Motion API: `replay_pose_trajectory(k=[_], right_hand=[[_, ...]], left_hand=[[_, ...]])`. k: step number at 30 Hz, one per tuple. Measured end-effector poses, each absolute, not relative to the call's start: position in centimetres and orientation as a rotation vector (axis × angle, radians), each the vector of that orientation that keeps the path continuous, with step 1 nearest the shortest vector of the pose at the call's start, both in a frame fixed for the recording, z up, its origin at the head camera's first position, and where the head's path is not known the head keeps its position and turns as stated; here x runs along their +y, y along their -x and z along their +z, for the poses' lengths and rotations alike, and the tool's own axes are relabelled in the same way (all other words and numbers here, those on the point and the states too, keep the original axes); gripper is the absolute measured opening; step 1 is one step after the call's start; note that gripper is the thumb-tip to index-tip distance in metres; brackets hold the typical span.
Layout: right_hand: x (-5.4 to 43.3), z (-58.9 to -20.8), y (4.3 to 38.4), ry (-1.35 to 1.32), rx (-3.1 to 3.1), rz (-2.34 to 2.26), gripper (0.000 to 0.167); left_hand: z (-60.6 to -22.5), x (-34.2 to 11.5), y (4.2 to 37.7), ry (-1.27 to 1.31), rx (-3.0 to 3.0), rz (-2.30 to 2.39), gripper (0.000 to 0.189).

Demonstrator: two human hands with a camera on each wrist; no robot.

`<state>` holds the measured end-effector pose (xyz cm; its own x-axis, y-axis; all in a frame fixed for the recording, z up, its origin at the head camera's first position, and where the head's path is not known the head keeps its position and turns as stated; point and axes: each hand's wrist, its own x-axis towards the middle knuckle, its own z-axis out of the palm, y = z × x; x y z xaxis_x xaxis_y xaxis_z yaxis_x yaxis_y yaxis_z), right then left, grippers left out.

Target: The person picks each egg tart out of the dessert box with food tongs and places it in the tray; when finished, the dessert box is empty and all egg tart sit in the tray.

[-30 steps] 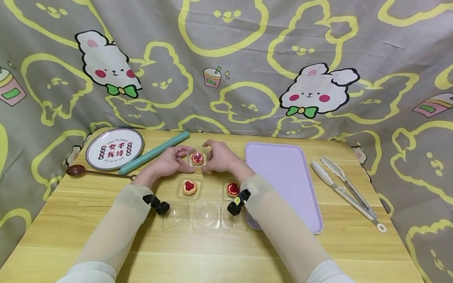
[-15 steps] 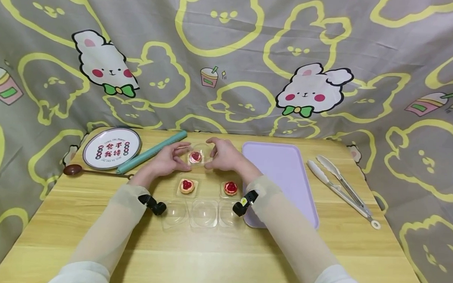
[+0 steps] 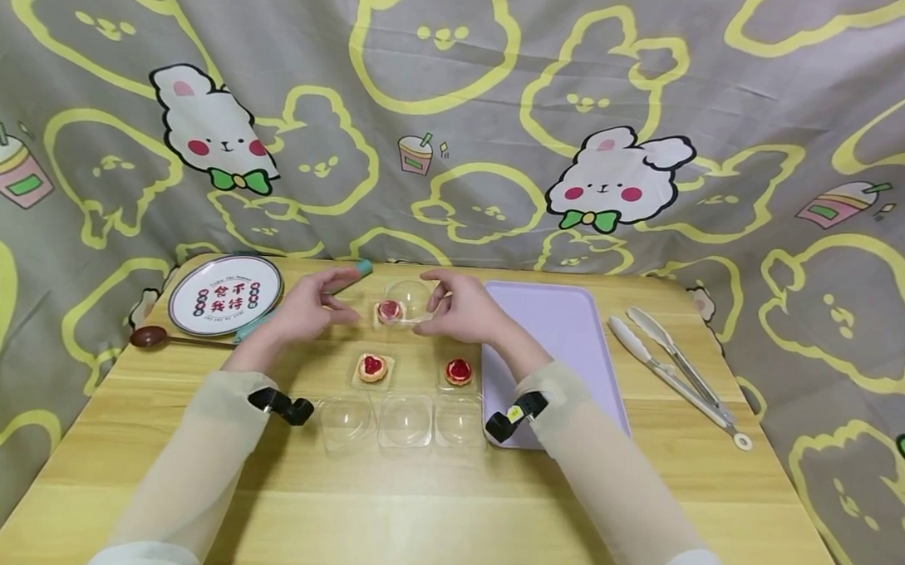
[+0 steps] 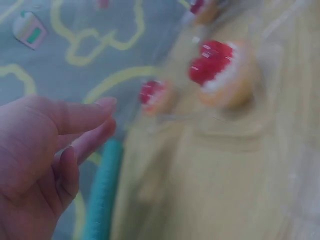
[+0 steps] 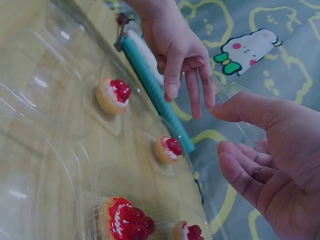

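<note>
My right hand (image 3: 466, 312) pinches the edge of a clear domed plastic lid (image 3: 416, 294). The lid overlaps the right side of a red-topped tart (image 3: 388, 312) at the back, which sits on a clear base. To the left of that tart my left hand (image 3: 307, 306) is apart from it, fingers loosely extended and holding nothing, as the left wrist view also shows. Closer in, a second tart (image 3: 372, 368) and a third tart (image 3: 458, 372) sit on clear square bases. Three clear domed lids (image 3: 406, 420) lie in a row in front of them.
A lilac tray (image 3: 570, 353) lies on the right, with silver tongs (image 3: 677, 369) beyond it. On the left are a white plate (image 3: 222, 324), a brown spoon (image 3: 150, 336) and a teal rod (image 5: 155, 95). A patterned curtain (image 3: 496, 93) hangs behind the table.
Both hands were at the back tart's container. The left hand has let go and moved left; the right hand has shifted slightly right with the lid, which now sits off the tart's centre.
</note>
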<state>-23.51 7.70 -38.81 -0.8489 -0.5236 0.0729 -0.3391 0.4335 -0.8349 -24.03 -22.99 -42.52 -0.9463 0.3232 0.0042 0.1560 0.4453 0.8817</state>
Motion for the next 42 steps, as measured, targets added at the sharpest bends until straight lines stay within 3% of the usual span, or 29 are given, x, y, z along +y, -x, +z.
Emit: replay_pose_trajectory(k=[6, 16, 32, 42], right_hand=[[8.9, -38.2, 22.3, 0.771, 2.361, -1.557, 0.086], [10.9, -37.7, 19.8, 0.84, 2.234, -1.665, 0.09], [13.6, -38.9, 17.6, 0.864, 2.002, -1.808, 0.075], [13.9, -39.2, 17.3, 1.005, 2.006, -1.822, 0.079]], left_hand=[[-40.1, -21.4, 21.8, -0.595, 2.476, 1.622, 0.062], [-38.7, -16.3, 17.9, -0.782, 2.424, 1.64, 0.075], [-39.2, -14.7, 16.5, -0.869, 2.345, 1.659, 0.072], [-39.4, -14.4, 16.1, -0.915, 2.375, 1.665, 0.082]])
